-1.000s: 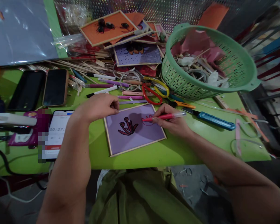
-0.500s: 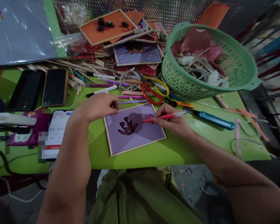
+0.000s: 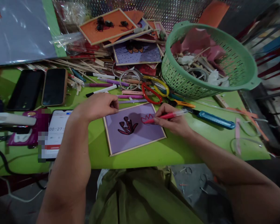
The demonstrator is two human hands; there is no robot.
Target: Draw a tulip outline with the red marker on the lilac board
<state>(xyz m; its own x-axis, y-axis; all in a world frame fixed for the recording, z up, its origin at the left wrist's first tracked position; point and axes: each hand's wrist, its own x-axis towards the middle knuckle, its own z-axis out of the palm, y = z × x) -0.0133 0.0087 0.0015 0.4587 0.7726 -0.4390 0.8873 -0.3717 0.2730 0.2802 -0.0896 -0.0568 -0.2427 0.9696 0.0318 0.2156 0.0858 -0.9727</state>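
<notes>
A purple card [image 3: 114, 140] edged with thin wooden sticks lies flat on the green tabletop. On its left half is a dark red flower drawing [image 3: 128, 127] with black outlines. A red crown-shaped outline [image 3: 147, 117] shows on the right half. My right hand [image 3: 168, 119] grips a red marker [image 3: 169, 115], its tip down at the lower left of that outline. My left hand [image 3: 104, 105] is closed, fingers curled, resting over the card's upper left corner; I see nothing in it.
Behind the card lie several markers [image 3: 130, 96], scissors [image 3: 151, 93] and a tape roll [image 3: 130, 79]. A blue cutter [image 3: 216, 119] is at right, below a green basket [image 3: 177, 73] of scraps. Phones [image 3: 54, 87] lie left. Framed pictures [image 3: 107, 28] are piled at the back.
The red marker has shifted slightly, and its back end has risen a little. My left hand and the card look almost unchanged.
</notes>
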